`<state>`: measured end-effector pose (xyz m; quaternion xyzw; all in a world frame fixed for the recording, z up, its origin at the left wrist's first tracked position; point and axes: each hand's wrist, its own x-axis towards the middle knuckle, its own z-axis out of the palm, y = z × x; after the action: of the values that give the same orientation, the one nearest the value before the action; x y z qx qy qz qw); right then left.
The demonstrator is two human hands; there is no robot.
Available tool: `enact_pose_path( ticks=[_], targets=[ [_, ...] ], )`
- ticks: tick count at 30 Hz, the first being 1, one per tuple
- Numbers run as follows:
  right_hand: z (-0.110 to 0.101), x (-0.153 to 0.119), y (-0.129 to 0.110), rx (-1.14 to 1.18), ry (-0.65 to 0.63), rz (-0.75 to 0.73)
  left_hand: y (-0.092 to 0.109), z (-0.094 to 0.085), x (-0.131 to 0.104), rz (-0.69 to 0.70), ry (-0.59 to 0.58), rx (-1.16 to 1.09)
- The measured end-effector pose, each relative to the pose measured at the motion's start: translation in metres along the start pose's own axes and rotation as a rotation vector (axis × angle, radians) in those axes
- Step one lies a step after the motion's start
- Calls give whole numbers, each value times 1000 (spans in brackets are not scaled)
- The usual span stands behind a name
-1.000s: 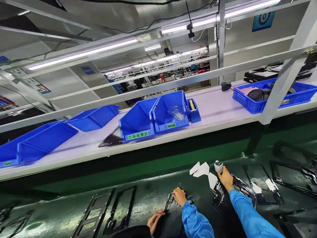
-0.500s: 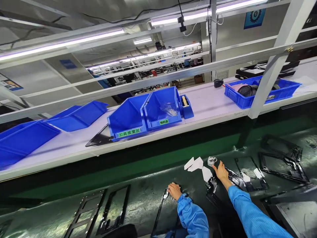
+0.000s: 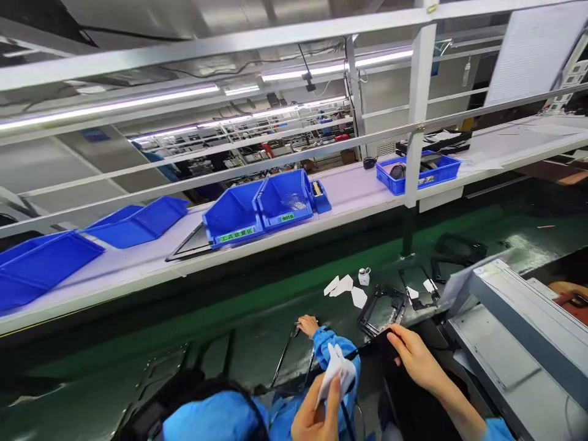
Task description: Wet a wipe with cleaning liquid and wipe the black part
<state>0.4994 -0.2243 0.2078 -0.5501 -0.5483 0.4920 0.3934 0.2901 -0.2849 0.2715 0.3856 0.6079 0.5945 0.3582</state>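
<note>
My left hand (image 3: 316, 411) is raised at the bottom centre, shut on a crumpled white sheet (image 3: 337, 367). My right hand (image 3: 413, 357) lies to its right and grips the near edge of a flat black panel (image 3: 374, 350) on the green belt (image 3: 257, 306). Beyond it lie a black frame (image 3: 383, 306), several white paper pieces (image 3: 342, 286) and a small white bottle (image 3: 364, 277). A co-worker's blue-sleeved hand (image 3: 309, 323) rests on a thin black frame (image 3: 285, 355); that person's blue cap (image 3: 215, 419) fills the bottom left.
A grey metal housing (image 3: 509, 331) stands at the right, with another person's hand (image 3: 569, 299) behind it. A white shelf (image 3: 358, 196) above the belt carries blue bins (image 3: 257, 211) and a blue tray (image 3: 418, 171). More black frames (image 3: 459, 251) lie farther along the belt.
The view has swung down and to the right. My right hand has pulled back from the small bottle to the black panel. My left hand now holds up a white sheet.
</note>
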Motion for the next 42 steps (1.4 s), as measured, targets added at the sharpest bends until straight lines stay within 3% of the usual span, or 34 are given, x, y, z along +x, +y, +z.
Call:
enact_pose_path(
  ticks=[3, 7, 10, 14, 18, 23, 30, 33, 37, 42],
  targets=[
    [-11, -100, -35, 100, 28, -42, 11, -17, -61, 229, -95, 26],
    [-30, -211, -50, 211, 76, -21, 27, -35, -137, 521, -246, 102],
    [-42, -270, -46, 301, 79, 35, 39, -45, -182, 727, -335, 200],
    [-50, -324, -39, 368, 121, 88, 65, -47, -221, 1021, -532, 375],
    [-47, -358, -41, 398, 104, 68, 76, -36, -249, 1004, -623, 440],
    [-31, -385, -35, 421, 61, 59, 56, -37, -269, 782, -740, 465],
    [-2, -418, -17, 537, 70, 101, 40, -59, -279, 686, -673, 496],
    [5, -435, -21, 435, 136, 155, 44, -56, -285, 704, -713, 491],
    [4, -451, -33, 472, 259, 161, 58, -52, -293, 771, -807, 484],
    [-11, -464, -40, 510, 335, 155, 76, -70, -294, 774, -845, 519]
  ],
)
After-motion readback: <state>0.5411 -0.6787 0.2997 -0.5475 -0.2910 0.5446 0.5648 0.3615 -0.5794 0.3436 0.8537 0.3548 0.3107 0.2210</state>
